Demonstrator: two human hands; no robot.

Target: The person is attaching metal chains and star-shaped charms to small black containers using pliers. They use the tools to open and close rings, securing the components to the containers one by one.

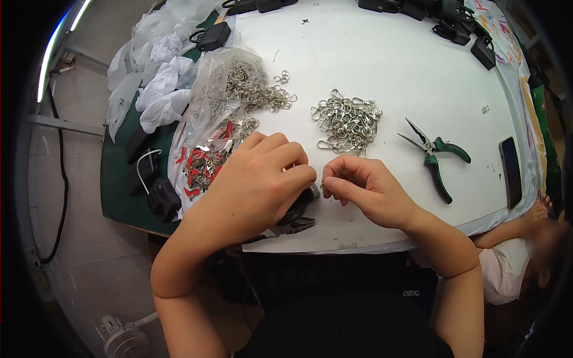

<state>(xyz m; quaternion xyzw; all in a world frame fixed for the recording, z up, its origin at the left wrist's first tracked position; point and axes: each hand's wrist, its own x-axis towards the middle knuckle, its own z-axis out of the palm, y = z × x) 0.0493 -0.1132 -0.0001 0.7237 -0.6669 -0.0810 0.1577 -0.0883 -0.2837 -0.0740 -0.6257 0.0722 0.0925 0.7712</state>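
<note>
My left hand (256, 176) is closed in a pinch above the near edge of the table; what its fingertips hold is hidden. Close to it, my right hand (373, 194) pinches a small silvery metal piece (323, 186) between thumb and fingers. Under the left hand lies a dark, partly covered tool, with plier jaws (297, 225) showing at the table edge. Beyond both hands is a pile of silvery snap hooks with rings (347, 122). Red and silver metal pieces (203, 167) lie left of my left hand, partly hidden by it.
Green-handled needle-nose pliers (434, 155) lie open at right, with a phone (510, 173) farther right. A clear bag (218, 83) spills metal rings (250, 89) at left. Black boxy items (161, 194) line the left edge. Another person's arm (504, 231) is at lower right.
</note>
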